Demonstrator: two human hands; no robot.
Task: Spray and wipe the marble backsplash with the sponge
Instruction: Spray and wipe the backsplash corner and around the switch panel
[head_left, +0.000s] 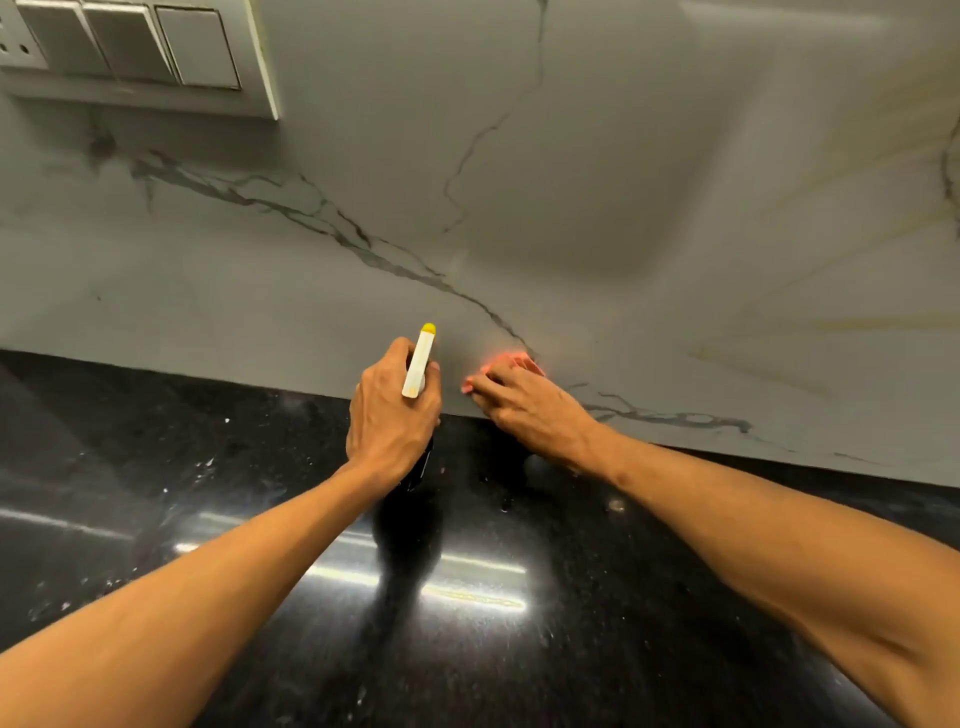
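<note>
Marble backsplash (571, 182) (grey-veined) fills my view above the black counter (156, 467). Left hand (392, 415) grips the spray bottle (420, 364), nozzle toward the wall. Right hand (524, 408) holds the pink sponge (511, 361) against the backsplash's lower edge, just beside the bottle.
</note>
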